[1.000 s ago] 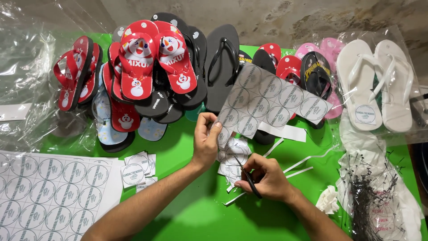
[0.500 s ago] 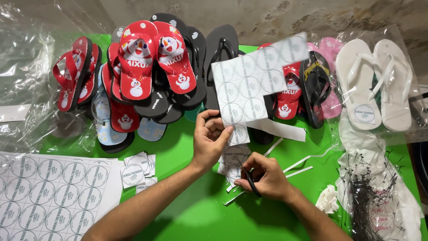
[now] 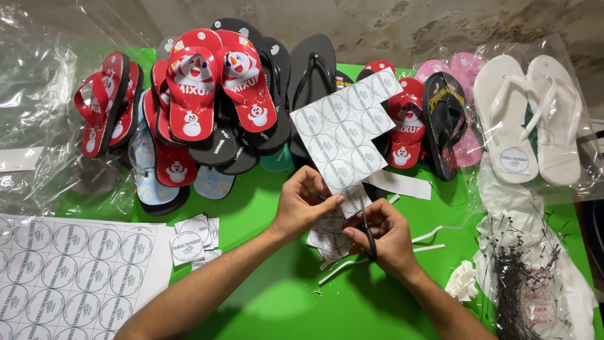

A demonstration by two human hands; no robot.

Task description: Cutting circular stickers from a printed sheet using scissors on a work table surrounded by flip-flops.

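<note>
A sheet of round white labels (image 3: 345, 133) stands tilted above the green table (image 3: 277, 302), its lower corner pinched in the left hand (image 3: 306, 208). The right hand (image 3: 382, 232) is closed around black-handled scissors (image 3: 369, 234) just beneath that corner, touching the left hand's fingertips. Cut label squares (image 3: 328, 242) lie under both hands. Further left lie a small stack of cut labels (image 3: 189, 245) and a full label sheet (image 3: 69, 277). Behind are piled red snowman flip-flops (image 3: 217, 82) and bagged white flip-flops (image 3: 531, 116).
</note>
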